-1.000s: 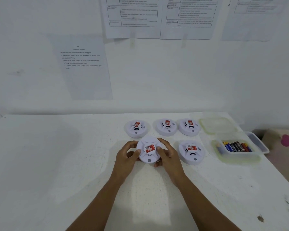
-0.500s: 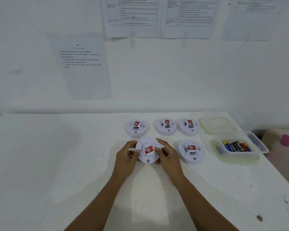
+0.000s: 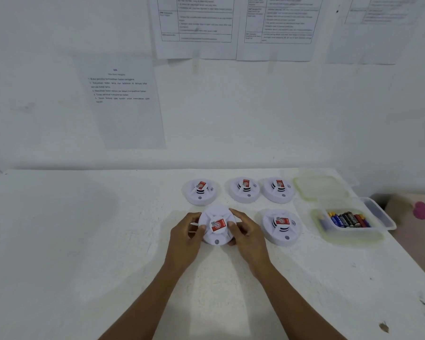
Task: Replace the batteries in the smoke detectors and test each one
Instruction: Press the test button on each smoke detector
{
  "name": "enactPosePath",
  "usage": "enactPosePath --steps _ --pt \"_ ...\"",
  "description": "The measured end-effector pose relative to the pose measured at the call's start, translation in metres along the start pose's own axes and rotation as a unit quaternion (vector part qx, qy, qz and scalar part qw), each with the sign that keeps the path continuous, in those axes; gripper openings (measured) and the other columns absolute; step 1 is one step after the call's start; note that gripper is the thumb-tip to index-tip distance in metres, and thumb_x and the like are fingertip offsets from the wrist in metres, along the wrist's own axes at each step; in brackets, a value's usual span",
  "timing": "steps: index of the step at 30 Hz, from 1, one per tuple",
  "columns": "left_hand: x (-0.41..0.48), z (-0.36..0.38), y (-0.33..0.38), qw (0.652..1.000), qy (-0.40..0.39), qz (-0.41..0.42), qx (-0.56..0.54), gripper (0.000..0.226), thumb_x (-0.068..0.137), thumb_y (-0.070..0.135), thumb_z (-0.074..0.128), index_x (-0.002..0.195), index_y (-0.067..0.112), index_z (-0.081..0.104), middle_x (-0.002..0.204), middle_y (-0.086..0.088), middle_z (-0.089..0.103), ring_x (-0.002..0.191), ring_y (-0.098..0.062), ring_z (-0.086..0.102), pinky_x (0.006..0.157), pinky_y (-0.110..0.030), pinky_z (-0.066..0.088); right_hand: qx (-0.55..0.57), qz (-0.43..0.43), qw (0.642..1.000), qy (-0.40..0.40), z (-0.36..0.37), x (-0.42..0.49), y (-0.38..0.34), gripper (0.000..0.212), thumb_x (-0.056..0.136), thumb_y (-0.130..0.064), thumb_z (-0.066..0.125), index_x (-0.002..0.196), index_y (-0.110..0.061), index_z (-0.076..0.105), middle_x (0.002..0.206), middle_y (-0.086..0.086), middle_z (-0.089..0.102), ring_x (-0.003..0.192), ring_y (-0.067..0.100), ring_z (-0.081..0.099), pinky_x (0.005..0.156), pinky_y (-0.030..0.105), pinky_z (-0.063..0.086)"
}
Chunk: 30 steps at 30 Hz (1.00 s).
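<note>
Both forearms enter from the bottom edge. Left hand (image 3: 185, 238) and right hand (image 3: 249, 238) grip 1 white smoke detector (image 3: 217, 235) from opposite sides, fingers curled round its rim, thumbs on its top face. Whether it rests on the white table (image 3: 84, 241) or sits just above it cannot be told. Its red label (image 3: 219, 225) faces up at the centre.

Just right of the right hand, not touching it, the 2nd smoke detector (image 3: 281, 228) lies flat on the table.

Farther back is a row of 3: rear-left detector (image 3: 200, 192), rear-middle detector (image 3: 244, 191) and rear-right detector (image 3: 279, 191), the last 2 nearly touching.

Right of the 2nd smoke detector, a clear plastic container (image 3: 351, 233) holds batteries (image 3: 347, 219) lying side by side, with blue, black and red casings. Behind it a translucent lid (image 3: 320, 186) lies flat.

Far: white wall with a printed sheet (image 3: 120, 101) and 2 ruled sheets (image 3: 196, 25) above. A pink round object (image 3: 421, 210) sits beyond the table's right edge; what it is cannot be told
</note>
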<state>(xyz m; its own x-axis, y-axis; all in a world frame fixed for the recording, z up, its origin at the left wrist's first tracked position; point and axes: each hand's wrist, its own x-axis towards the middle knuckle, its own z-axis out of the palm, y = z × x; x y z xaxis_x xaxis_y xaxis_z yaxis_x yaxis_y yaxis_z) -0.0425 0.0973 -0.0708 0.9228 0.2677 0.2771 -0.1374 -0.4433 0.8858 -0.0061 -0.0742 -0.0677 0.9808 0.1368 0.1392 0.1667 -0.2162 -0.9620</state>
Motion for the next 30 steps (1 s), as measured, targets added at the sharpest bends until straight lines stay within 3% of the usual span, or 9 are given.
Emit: enactPosePath --steps 3,7,12,16,20,24,27,29,30 --pt "-0.003 -0.001 -0.008 0.999 -0.018 0.018 0.028 0.02 0.095 0.026 0.061 0.112 0.018 0.065 0.106 0.007 0.07 0.095 -0.009 0.066 0.082 -0.024 0.057 -0.041 0.0 0.999 0.018 0.002 -0.002 0.0 0.033 0.095 -0.018 0.057 0.128 -0.023 0.061 0.117 -0.008 0.069 0.101 0.006 0.066 0.081 0.027 0.058" --pt "-0.006 0.0 -0.021 0.994 -0.008 0.015 0.104 0.054 0.09 0.057 0.044 0.115 0.013 0.065 0.112 0.002 0.067 0.102 -0.017 0.06 0.091 -0.033 0.05 -0.148 -0.035 0.988 0.035 0.005 -0.005 -0.001 0.024 0.094 -0.019 0.058 0.116 -0.017 0.068 0.105 -0.004 0.068 0.089 0.003 0.059 0.075 0.006 0.041" --pt "-0.002 0.004 -0.023 0.989 -0.013 -0.007 0.149 0.071 0.083 0.061 0.034 0.111 0.003 0.066 0.116 -0.011 0.065 0.111 -0.026 0.055 0.097 -0.029 0.035 -0.206 -0.038 0.978 0.005 0.002 0.001 -0.005 0.02 0.094 -0.019 0.058 0.11 -0.014 0.07 0.102 -0.005 0.064 0.085 0.004 0.055 0.07 0.001 0.036" --pt "0.004 -0.002 -0.023 0.987 -0.045 -0.031 0.152 0.068 0.079 0.065 0.039 0.109 0.01 0.067 0.118 -0.002 0.062 0.111 -0.016 0.05 0.095 -0.024 0.031 -0.197 0.005 0.98 -0.019 -0.002 0.011 -0.008 0.024 0.094 -0.021 0.06 0.115 -0.014 0.068 0.112 -0.001 0.066 0.096 0.01 0.058 0.086 0.018 0.047" --pt "0.029 -0.013 -0.02 0.989 -0.013 -0.077 0.127 0.033 0.094 0.032 0.06 0.119 0.011 0.063 0.125 -0.003 0.058 0.119 -0.019 0.05 0.097 -0.024 0.033 -0.177 0.044 0.983 -0.007 0.002 0.03 -0.019 0.028 0.094 -0.022 0.059 0.121 -0.017 0.064 0.118 -0.003 0.066 0.099 0.01 0.06 0.092 0.026 0.05" --pt "0.078 -0.02 -0.02 0.978 0.009 -0.155 0.138 0.042 0.097 0.039 0.053 0.125 0.008 0.061 0.134 -0.01 0.054 0.127 -0.03 0.047 0.107 -0.047 0.036 -0.173 0.048 0.982 -0.052 0.014 0.062 -0.038 0.032 0.093 -0.024 0.059 0.124 -0.017 0.063 0.115 -0.002 0.067 0.091 0.007 0.059 0.083 0.019 0.042" --pt "0.107 -0.019 -0.019 0.964 -0.012 -0.208 0.168 0.049 0.097 0.046 0.044 0.105 0.001 0.062 0.125 -0.016 0.055 0.121 -0.036 0.044 0.101 -0.051 0.037 -0.183 0.078 0.976 -0.084 0.026 0.085 -0.046 0.039 0.094 -0.024 0.057 0.131 -0.011 0.058 0.126 0.003 0.063 0.108 0.016 0.06 0.092 0.026 0.045" --pt "0.118 -0.015 -0.017 0.956 -0.015 -0.227 0.183 0.045 0.097 0.043 0.043 0.096 0.002 0.061 0.122 -0.015 0.052 0.119 -0.034 0.04 0.099 -0.047 0.034 -0.184 0.105 0.973 -0.091 0.032 0.098 -0.049 0.033 0.094 -0.025 0.055 0.115 -0.001 0.062 0.116 0.015 0.065 0.104 0.028 0.062 0.091 0.037 0.047" --pt "0.122 -0.013 -0.016 0.954 -0.015 -0.237 0.186 0.041 0.096 0.041 0.043 0.093 0.004 0.062 0.121 -0.013 0.051 0.118 -0.033 0.039 0.097 -0.045 0.033 -0.177 0.12 0.973 -0.092 0.034 0.103 -0.05 0.028 0.093 -0.026 0.055 0.098 0.001 0.061 0.099 0.019 0.063 0.09 0.031 0.062 0.084 0.038 0.048"
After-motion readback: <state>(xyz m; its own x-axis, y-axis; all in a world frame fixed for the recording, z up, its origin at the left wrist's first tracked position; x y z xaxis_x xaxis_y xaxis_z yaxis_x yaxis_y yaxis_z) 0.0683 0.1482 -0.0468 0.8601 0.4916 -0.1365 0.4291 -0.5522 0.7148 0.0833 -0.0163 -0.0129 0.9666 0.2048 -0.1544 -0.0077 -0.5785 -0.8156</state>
